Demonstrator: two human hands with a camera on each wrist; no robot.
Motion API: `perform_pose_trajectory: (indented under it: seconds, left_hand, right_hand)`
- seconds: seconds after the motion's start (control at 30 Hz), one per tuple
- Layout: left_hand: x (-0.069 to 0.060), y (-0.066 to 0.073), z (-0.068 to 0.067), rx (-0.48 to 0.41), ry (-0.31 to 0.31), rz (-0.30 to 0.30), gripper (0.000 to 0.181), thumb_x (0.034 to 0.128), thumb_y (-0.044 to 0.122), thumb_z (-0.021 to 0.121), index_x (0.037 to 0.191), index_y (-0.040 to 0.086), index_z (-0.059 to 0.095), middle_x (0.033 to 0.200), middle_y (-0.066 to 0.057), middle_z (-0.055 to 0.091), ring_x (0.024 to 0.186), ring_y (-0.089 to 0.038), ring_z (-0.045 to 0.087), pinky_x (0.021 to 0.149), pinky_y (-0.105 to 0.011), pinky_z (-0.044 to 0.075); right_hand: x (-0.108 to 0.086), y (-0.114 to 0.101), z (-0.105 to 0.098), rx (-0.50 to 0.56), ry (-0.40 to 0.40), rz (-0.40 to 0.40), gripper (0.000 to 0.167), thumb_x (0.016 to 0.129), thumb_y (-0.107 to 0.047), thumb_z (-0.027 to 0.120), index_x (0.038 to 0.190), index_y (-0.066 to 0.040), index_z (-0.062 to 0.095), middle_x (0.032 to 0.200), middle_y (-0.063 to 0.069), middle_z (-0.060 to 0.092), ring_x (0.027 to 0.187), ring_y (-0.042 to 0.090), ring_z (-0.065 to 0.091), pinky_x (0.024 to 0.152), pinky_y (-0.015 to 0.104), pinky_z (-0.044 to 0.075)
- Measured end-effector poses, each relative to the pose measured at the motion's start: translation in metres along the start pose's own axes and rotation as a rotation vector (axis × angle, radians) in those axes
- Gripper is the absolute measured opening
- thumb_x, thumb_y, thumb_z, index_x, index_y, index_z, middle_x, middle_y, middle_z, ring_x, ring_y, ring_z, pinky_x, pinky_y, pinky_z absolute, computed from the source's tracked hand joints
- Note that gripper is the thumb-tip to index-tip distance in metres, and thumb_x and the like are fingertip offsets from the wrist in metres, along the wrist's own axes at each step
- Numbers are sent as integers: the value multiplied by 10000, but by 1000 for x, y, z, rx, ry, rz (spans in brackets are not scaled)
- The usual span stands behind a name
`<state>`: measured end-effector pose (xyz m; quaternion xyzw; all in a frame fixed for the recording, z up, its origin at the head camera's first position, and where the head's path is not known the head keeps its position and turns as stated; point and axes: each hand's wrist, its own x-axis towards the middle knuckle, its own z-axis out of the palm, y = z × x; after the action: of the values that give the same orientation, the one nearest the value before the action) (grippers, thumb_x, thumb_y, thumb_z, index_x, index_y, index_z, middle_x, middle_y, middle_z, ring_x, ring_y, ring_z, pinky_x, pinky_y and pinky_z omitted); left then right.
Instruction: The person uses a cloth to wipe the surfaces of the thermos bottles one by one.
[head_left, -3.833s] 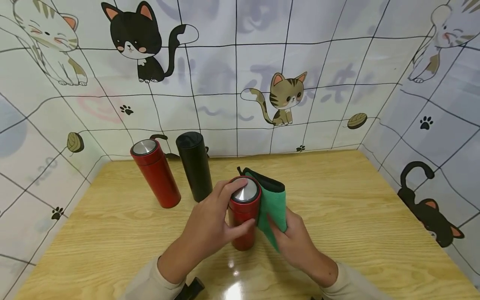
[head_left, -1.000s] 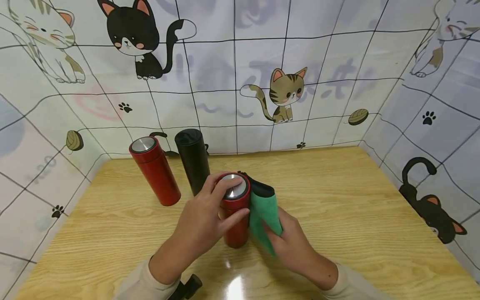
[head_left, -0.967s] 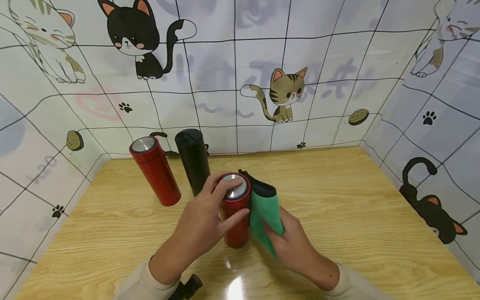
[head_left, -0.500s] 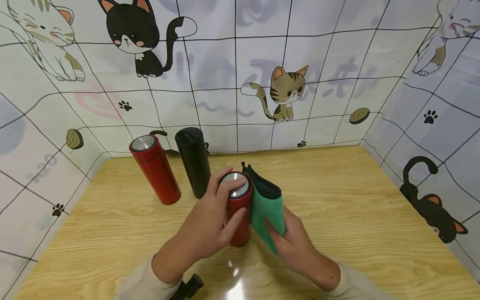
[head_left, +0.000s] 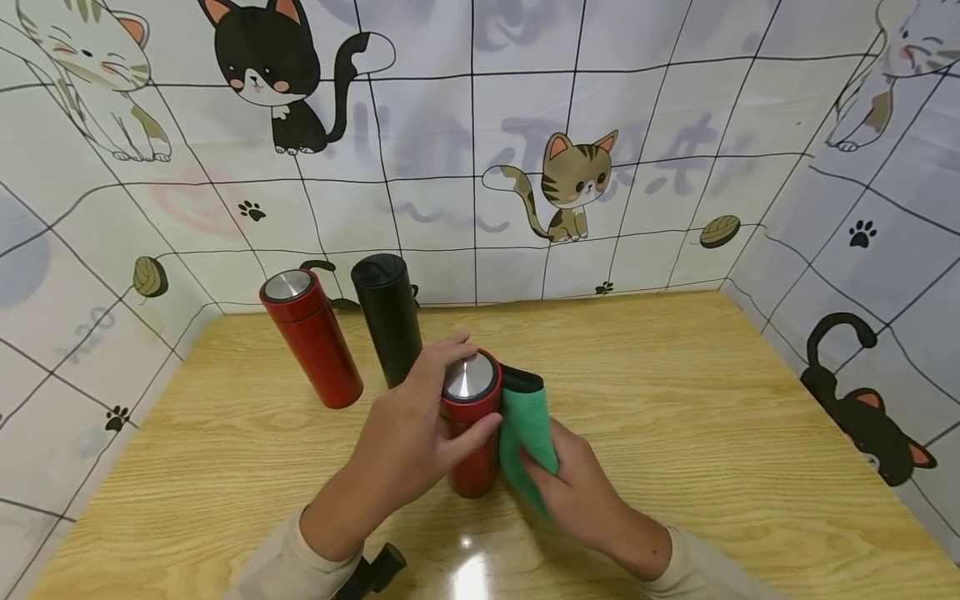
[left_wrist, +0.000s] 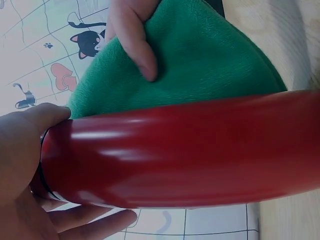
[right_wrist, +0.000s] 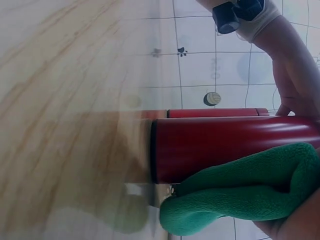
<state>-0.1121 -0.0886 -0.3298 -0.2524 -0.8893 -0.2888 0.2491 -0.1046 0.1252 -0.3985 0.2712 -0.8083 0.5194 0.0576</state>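
Note:
A red thermos (head_left: 472, 450) with a silver-topped lid (head_left: 470, 377) stands upright on the table in front of me. My left hand (head_left: 405, 442) grips it near the top, thumb on the near side and fingers round the far side; their tips are partly hidden. My right hand (head_left: 581, 492) holds a folded green cloth (head_left: 528, 425) with a black edge, pressed along the thermos's right side. In the left wrist view the cloth (left_wrist: 195, 55) spreads along the red body (left_wrist: 175, 155). The right wrist view shows the cloth (right_wrist: 240, 195) bunched low near the thermos base.
Behind and to the left stand a second red thermos (head_left: 313, 342) and a black tumbler (head_left: 388, 321), the tumbler close to my left fingers. A cat-printed backdrop (head_left: 472, 167) encloses the wooden table (head_left: 675, 400) at the back and sides. A black wrist device (head_left: 375, 571) sits under my left wrist.
Over the last half second my left fingers have moved off the lid's top to its far rim. The thermos and cloth have shifted slightly left and nearer me. Both hands keep their hold.

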Motion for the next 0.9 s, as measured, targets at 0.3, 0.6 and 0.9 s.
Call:
perform_pose_trajectory:
  seconds: [0.3,0.6,0.9]
  left_hand:
    - [-1,2,-4,76,58,8,634,789,357,817,1372,282,578,1314,-86,547,903,-196,674,599,-256,543]
    - [-4,6,-3,19,16,22,615,804,279,702,1395,232,540,1337,-43,537,872,-142,658,547,-200,460]
    - [-2,7,-2,-39,-8,-6,682,793,442,830,1370,205,554,1324,-16,547,1093,-177,679,790,-312,609]
  right_hand:
    - [-2,-12,-6,31,102,-100,395,952,55,562,1321,-85,572,1213,79,681,1092,79,633,895,277,561]
    - [-2,-13,-6,76,100,-169,434,956,88,536,1357,-75,540,1223,105,658,1108,49,603,910,240,545]
    - [-2,-3,-1,75,-42,-77,427,1017,0,478,1435,-90,474,1304,76,630,1185,87,577,979,243,508]
